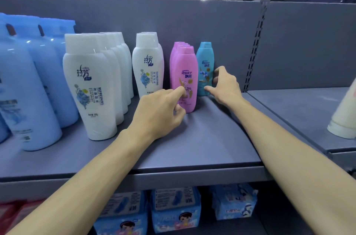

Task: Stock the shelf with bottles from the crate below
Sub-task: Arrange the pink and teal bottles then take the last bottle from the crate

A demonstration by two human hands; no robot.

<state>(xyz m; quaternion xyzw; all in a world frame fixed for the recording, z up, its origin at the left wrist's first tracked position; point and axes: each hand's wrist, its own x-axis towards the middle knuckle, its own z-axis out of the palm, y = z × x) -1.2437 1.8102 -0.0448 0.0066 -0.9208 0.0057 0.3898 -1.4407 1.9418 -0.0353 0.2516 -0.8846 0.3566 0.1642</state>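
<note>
We're up at the shelf point(221, 144), a grey deck with plenty of bare board along its front edge and the stock pushed toward the back panel. From the left end we pass the big blue bottles point(28, 90), then two files of white bottles point(90, 88), then the pink row point(185, 79), and last, nearest the right end by the slotted upright point(254, 48), the single teal bottle point(205, 69).

That teal one is our piece, standing on its base close to the back panel, just beside the pink row's right flank. Long axis straight up, cap on top, label facing us.

Our right hand point(224, 85) is the nearer one, sitting on the bottle's right side low down, thumb touching the front near the base, fingers curved toward the far side. The grip is loose, cupping rather than clamped. So the bottle lies just left of that grip, and any squaring-up looks like a small nudge toward the pink row or the back.

Our left hand point(163, 111) has its index finger pressed on the front pink bottle's label, other fingers curled under, holding nothing.

No crate in sight; under the shelf we only see blue packets point(175, 213).
</note>
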